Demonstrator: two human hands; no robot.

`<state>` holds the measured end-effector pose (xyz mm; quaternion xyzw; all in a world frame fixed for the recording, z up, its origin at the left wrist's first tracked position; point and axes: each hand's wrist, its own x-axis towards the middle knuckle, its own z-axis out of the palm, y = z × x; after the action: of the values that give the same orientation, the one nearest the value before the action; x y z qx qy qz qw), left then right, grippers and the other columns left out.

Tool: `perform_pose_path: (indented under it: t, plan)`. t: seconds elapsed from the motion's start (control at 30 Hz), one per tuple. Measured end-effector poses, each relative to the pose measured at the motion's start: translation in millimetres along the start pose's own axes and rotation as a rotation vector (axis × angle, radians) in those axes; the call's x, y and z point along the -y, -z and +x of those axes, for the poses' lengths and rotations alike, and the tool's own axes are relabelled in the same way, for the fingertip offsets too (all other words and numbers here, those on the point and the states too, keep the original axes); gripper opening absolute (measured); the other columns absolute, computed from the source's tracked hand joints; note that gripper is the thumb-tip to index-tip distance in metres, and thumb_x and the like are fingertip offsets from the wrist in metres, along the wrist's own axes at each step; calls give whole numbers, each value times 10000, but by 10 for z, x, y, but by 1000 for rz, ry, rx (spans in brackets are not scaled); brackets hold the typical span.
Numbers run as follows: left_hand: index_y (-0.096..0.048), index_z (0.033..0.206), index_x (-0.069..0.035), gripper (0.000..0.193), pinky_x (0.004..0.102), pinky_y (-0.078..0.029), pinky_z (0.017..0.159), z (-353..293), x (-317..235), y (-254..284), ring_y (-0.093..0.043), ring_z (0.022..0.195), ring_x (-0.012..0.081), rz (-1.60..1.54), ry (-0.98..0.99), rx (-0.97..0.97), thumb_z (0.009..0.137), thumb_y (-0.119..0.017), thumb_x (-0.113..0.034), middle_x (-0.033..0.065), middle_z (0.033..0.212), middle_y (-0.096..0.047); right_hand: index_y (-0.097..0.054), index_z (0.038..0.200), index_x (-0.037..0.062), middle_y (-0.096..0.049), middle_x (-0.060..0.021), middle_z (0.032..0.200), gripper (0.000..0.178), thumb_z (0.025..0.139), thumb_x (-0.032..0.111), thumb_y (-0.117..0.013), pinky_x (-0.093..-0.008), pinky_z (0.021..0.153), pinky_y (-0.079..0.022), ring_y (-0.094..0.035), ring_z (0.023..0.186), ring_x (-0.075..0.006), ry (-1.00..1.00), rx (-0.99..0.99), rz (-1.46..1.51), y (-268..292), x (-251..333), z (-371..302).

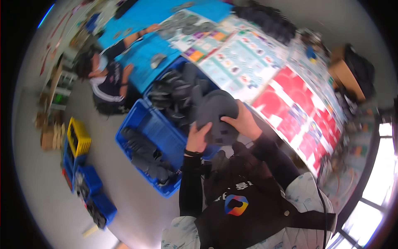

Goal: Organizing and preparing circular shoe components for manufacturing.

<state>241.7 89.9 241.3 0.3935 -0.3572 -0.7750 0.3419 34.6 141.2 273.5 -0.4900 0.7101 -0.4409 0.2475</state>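
Note:
Both my hands hold a dark grey, rounded, cap-like piece (217, 114) in front of my apron. It has a smooth, broad surface and small dark square marks near its lower end. My left hand (198, 138) grips its left side, with the thumb on top. From the right, my right hand (245, 123) clasps the edge, thumb laid across the surface. Fingers underneath are hidden. Just beyond and to the left stands a blue crate (146, 99) heaped with similar dark pieces (172, 91). A second blue crate (168, 192) beside it holds a nested row of them (145, 151).
A table on the right carries printed sheets (232, 62) and red-and-white sheets (296, 114). Across a blue-covered table (155, 76), a co-worker (110, 76) reaches toward grey round pieces (180, 25). Yellow (78, 137) and blue bins (101, 207) stand on the left floor. A cardboard box (346, 76) sits far right.

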Motion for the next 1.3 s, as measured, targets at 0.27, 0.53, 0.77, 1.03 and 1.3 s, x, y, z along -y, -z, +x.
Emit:
perform_pose_path:
  t: [0.27, 0.53, 0.77, 1.03, 1.3]
  plan:
    - [-526, 1352, -42, 374, 407, -536, 939, -247, 600, -179, -634, 1107, 245, -165, 140, 197, 994, -619, -102, 87, 1261, -621, -649, 854, -35, -626, -268, 792, 240, 892, 196, -701, -472, 689, -496, -621, 786, -449, -110, -136, -227, 543, -538, -799]
    - [-519, 1359, -1, 429, 402, -522, 958, -299, 693, 242, -626, 1140, 274, -110, 136, 27, 959, -659, -64, 125, 1284, -624, -631, 1216, 7, -699, -73, 968, 262, 1009, 162, -585, -354, 613, -591, -671, 754, -191, -163, -465, 247, 887, -2408, -611]
    - [-503, 1378, -13, 423, 439, -527, 971, -692, 693, 442, -622, 1165, 302, -1, 148, -239, 984, -631, -101, 144, 1317, -610, -570, 1290, 9, -663, -125, 1098, 309, 1020, 156, -545, -422, 619, -653, -703, 874, -264, -642, -476, 765, 1037, -3330, -148]
    - [-467, 1402, -33, 459, 439, -525, 974, -801, 846, 79, -615, 1171, 292, 24, 160, -340, 988, -634, -142, 119, 1313, -607, -546, 1316, -20, -649, -153, 1105, 350, 1018, 164, -546, -428, 604, -654, -699, 875, -289, -692, -412, 869, 1079, -3526, 98]
    - [-509, 1366, -20, 409, 408, -516, 977, -529, 949, -564, -621, 1144, 267, -10, 136, -232, 977, -626, -69, 108, 1288, -618, -587, 1236, -19, -689, -190, 1008, 403, 958, 265, -650, -411, 593, -624, -701, 761, -295, -691, -323, 164, 1106, -3664, 146]
